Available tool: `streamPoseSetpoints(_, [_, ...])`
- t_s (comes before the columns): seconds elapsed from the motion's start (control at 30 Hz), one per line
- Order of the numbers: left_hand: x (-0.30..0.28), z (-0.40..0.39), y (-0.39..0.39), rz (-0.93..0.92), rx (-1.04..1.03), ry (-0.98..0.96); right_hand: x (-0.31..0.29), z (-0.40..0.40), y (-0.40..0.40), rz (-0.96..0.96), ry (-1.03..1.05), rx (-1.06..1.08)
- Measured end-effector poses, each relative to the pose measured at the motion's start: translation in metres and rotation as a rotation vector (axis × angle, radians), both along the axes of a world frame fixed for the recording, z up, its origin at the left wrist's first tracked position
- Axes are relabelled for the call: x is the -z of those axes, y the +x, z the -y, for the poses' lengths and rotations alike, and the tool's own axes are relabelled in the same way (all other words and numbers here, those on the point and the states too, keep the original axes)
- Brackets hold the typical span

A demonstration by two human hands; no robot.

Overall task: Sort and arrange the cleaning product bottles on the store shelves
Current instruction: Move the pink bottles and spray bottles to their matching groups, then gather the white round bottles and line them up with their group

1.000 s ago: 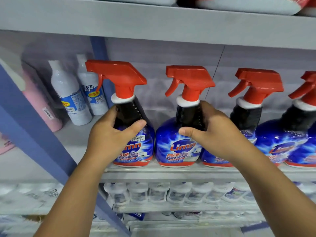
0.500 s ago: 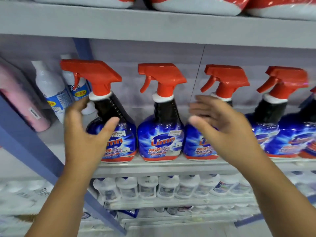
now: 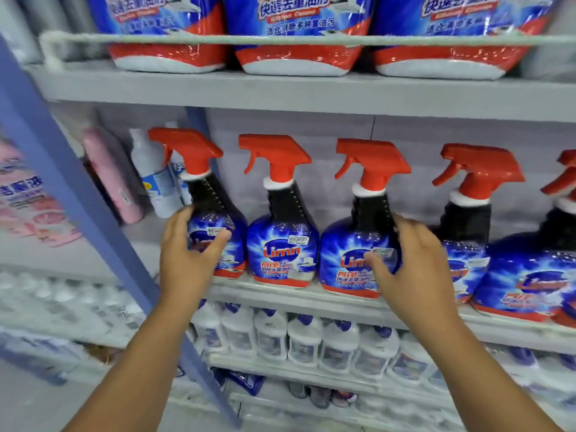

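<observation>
A row of blue spray bottles with red triggers stands along the front of the middle shelf (image 3: 274, 296). My left hand (image 3: 190, 254) grips the leftmost spray bottle (image 3: 215, 194), thumb across its label and fingers round its left side. The second spray bottle (image 3: 282, 254) stands untouched between my hands. My right hand (image 3: 411, 266) grips the third spray bottle (image 3: 349, 244), with the thumb on the front label and the fingers behind its right shoulder. A fourth spray bottle (image 3: 467, 219) and more follow to the right, partly hidden by my right hand.
Blue and red refill pouches (image 3: 299, 32) fill the shelf above. White bottles (image 3: 156, 182) and a pink bottle (image 3: 109, 176) lean at the back left. A blue upright post (image 3: 78, 198) slants on the left. Small white bottles with blue caps (image 3: 305, 338) line the shelf below.
Both hands were open and off the bottles half a second ago; now the left holds the leftmost bottle again and the right holds the third instead of the second. My view has tilted upward.
</observation>
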State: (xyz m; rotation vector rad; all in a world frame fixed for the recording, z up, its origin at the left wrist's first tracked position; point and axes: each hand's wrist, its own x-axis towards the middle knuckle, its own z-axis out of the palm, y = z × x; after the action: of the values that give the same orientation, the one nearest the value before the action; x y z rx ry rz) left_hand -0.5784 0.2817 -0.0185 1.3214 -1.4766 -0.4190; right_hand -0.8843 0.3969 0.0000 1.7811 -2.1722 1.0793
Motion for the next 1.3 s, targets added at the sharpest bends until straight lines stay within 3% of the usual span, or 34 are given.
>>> streamPoseSetpoints(0.07, [-0.001, -0.011, 0.007, -0.112, 0.001, 0.076, 0.001, -0.004, 0.004, 0.067, -0.010, -0.018])
streamPoseSetpoints(0.2, [-0.011, -0.051, 0.028, -0.302, -0.037, 0.233, 0.002, -0.016, 0.033, 0.563, -0.096, -0.040])
streamPoseSetpoints(0.33, [-0.016, -0.080, 0.074, -0.422, 0.003, 0.257, 0.006, -0.028, 0.080, 0.585, -0.207, -0.080])
streamPoseSetpoints(0.47, [-0.017, -0.098, 0.132, -0.529, -0.037, 0.232, 0.010, -0.029, 0.142, 0.933, 0.031, -0.347])
streamPoseSetpoints(0.7, [-0.009, -0.101, 0.265, -0.528, 0.003, 0.256, 0.014, -0.015, 0.282, 0.999, 0.175, -0.498])
streamPoseSetpoints(0.97, [-0.007, -0.091, 0.416, -0.528, 0.019, 0.318, 0.015, 0.014, 0.447, 0.953, 0.257, -0.495])
streamPoseSetpoints(1.3, [-0.006, -0.033, 0.479, -0.546, 0.074, 0.402, 0.011, 0.061, 0.505, 0.949, 0.220, -0.439])
